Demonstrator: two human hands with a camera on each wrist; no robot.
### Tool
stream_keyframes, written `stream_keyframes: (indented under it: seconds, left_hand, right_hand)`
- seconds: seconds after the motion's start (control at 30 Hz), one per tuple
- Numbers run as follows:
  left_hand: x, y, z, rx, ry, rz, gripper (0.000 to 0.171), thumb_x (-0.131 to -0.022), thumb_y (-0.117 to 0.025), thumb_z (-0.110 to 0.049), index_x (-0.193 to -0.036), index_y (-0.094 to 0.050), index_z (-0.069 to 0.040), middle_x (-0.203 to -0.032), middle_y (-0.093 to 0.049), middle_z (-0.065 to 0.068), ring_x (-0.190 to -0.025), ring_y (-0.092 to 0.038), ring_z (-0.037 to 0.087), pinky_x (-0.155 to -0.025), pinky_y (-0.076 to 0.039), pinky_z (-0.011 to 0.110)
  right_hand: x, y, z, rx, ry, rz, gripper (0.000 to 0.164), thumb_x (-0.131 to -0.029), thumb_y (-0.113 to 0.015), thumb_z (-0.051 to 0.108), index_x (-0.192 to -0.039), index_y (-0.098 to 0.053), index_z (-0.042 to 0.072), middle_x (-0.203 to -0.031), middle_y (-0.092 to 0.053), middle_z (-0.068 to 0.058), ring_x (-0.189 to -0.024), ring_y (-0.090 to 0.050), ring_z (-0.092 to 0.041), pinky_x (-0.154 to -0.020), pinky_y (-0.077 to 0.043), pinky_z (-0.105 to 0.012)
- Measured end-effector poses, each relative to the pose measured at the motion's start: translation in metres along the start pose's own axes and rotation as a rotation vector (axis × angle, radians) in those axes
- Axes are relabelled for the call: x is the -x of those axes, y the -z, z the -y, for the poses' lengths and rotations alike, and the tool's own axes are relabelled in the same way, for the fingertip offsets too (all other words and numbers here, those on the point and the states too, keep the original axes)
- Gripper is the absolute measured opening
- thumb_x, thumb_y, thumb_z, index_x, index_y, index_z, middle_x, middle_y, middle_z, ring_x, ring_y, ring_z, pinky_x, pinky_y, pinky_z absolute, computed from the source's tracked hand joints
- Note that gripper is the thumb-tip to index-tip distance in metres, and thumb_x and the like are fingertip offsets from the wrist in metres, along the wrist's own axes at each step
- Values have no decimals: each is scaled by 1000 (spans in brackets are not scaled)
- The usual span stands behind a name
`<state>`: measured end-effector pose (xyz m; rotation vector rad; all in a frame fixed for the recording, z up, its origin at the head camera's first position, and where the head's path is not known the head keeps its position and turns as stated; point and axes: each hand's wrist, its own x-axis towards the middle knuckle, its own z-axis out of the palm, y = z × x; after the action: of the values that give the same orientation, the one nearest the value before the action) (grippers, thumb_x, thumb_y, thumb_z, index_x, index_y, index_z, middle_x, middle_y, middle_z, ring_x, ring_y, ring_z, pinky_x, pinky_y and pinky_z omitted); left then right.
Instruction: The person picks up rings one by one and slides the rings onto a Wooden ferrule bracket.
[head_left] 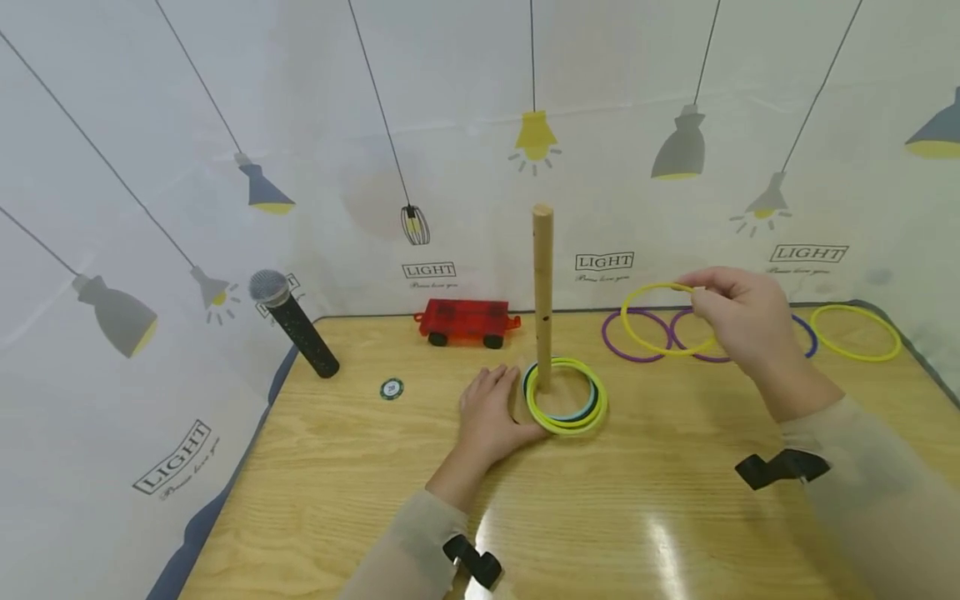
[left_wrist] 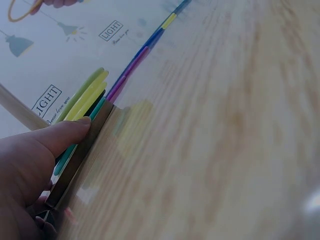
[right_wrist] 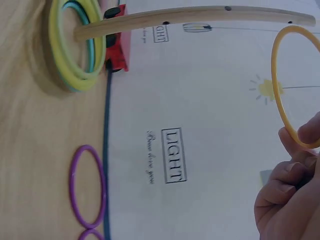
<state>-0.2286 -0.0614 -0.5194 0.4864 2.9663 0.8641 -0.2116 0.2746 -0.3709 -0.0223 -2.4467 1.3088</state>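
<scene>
A wooden peg (head_left: 543, 292) stands upright on the table, with several yellow, light blue and dark rings (head_left: 567, 428) stacked around its foot. My left hand (head_left: 489, 421) grips the peg's flat wooden base (left_wrist: 82, 155) from the left, its thumb at the near edge by the rings and its other fingers on the far side. To the right of the peg, my right hand (head_left: 742, 325) pinches a yellow ring (right_wrist: 274, 70) between thumb and fingers. That ring is held up off the table, lower than the peg's top and apart from it.
Purple rings (head_left: 633, 360), a blue ring (head_left: 813, 337) and another yellow ring (head_left: 858, 358) lie at the back right. A red toy wagon (head_left: 465, 318) stands behind the peg. Further left are a poker chip (head_left: 392, 388) and a microphone (head_left: 300, 329). A printed curtain borders the table.
</scene>
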Motion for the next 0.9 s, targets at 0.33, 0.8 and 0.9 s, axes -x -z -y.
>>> stream_keyframes:
  seconds: [0.33,0.8,0.9]
  left_hand:
    - [2,1,-2,4,-7,2,110,-72,-93,-61,-162,-49,-15,-165,-45,10,-157,-29,37,-125,-20,61]
    - [1,-2,1,-21,-10,-1,110,-73,-91,-66,-162,-48,-16,-165,-44,9,-157,-29,37,-124,-22,62]
    - [1,-1,1,-20,-12,-1,110,-73,-91,-66,-162,-48,-16,-165,-44,9,-157,-29,37,-124,-23,63]
  right_hand:
    - [-24,7,54,-187,-21,22,39,-89,-53,1,-111,-83,14,-56,-46,5,-47,-31,-15,-42,-26,-32]
    - [-49,-8,121,-351,136,-17,39,-90,-50,-4,-97,-85,11,-57,-49,0,-56,-36,-19,-47,-24,-29]
    - [-52,-12,124,-371,145,-21,40,-90,-50,-5,-93,-85,14,-57,-50,0,-54,-35,-18,-46,-23,-28]
